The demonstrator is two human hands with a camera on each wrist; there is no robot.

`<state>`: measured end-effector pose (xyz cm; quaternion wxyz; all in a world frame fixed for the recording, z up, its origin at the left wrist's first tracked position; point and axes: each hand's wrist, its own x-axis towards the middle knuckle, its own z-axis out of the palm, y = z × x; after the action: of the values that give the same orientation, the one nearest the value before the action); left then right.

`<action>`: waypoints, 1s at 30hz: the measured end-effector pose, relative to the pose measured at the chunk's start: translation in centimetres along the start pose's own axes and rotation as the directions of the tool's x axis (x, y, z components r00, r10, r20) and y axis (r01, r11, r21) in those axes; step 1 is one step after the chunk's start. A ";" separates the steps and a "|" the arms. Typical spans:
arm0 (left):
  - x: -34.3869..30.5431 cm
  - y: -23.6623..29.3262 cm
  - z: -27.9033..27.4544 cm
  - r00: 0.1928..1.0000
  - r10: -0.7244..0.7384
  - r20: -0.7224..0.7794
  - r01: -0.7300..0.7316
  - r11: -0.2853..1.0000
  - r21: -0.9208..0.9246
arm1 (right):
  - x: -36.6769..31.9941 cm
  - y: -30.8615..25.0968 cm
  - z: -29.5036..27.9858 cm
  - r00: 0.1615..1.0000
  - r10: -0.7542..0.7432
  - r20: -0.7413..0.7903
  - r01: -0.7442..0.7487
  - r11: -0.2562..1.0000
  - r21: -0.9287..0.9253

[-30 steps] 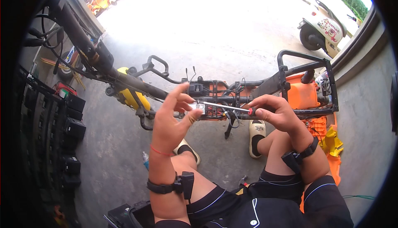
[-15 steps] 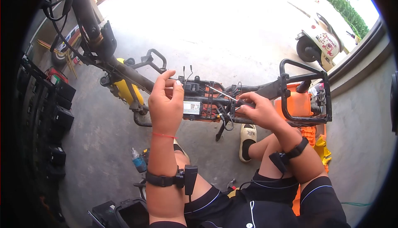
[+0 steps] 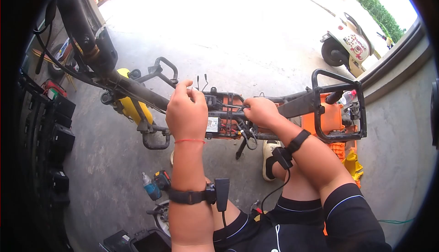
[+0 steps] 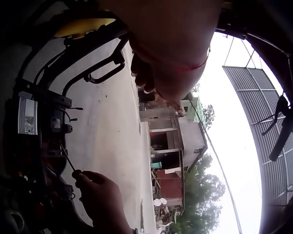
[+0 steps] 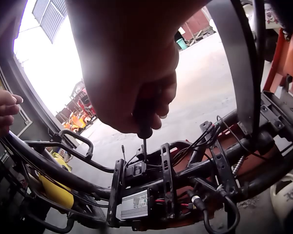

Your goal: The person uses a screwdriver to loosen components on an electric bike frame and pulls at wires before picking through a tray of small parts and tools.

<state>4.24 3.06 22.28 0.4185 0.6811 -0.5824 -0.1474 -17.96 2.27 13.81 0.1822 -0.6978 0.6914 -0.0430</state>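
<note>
My right hand (image 3: 263, 112) grips the dark handle of a screwdriver (image 5: 145, 130) over a bare black vehicle frame (image 3: 148, 97). In the right wrist view the thin shaft points down, its tip right at a small black box (image 5: 135, 169) mounted between the frame's crossbars. Beside that box sits a silver finned module (image 5: 135, 204) with a label and red wires. My left hand (image 3: 186, 112) is raised above the frame, left of the black box, fingers loosely bent. Nothing shows between its fingers in the right wrist view (image 5: 1, 111).
A blue power drill (image 3: 153, 185) lies on the floor near my left leg. Black battery-like boxes (image 3: 61, 140) line the left side. Orange panels (image 3: 327, 121) are at the frame's right end, and a white scooter (image 3: 350, 43) stands outside. Loose cables (image 5: 195, 200) hang along the frame.
My left hand has come away from the screwdriver's tip end and moved left. My right hand has moved left and swung the screwdriver from level to pointing down at the black box.
</note>
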 end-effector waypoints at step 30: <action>2.6 -1.0 2.2 0.982 -0.105 0.158 0.093 0.992 0.080 | 7.8 -1.4 2.3 0.998 -0.062 0.027 0.066 0.983 -0.169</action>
<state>4.16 -0.25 20.98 0.3369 0.7098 -0.5848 -0.2018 -15.64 -4.94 10.62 0.1284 -0.7329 0.6678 0.0178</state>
